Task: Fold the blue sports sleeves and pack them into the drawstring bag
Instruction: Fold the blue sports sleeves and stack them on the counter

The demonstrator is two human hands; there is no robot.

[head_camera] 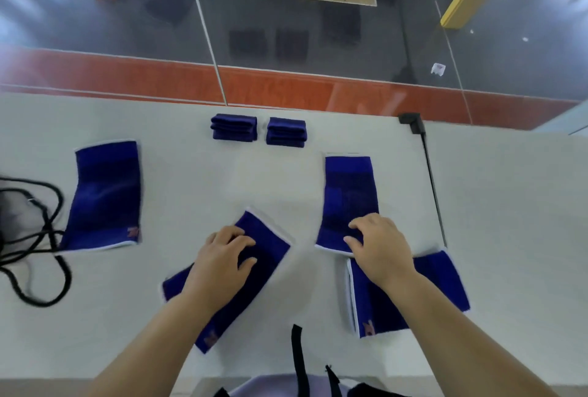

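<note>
Left hand (224,256) flat, fingers spread, on slanted sleeve (229,279); right hand (380,247) presses upright sleeve (348,202) at 2 o'clock. Square edges, then fold.

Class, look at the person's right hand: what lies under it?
The right hand rests on the near end of an upright blue sleeve. The forearm crosses another sleeve lying nearer. The fabric beneath palm and forearm is covered.

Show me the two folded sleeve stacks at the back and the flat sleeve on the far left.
Left folded stack (234,128): head view, middle of its front face.
Right folded stack (286,132): head view, middle of its front face.
Far-left flat sleeve (105,196): head view, centre of the blue fabric.
</note>
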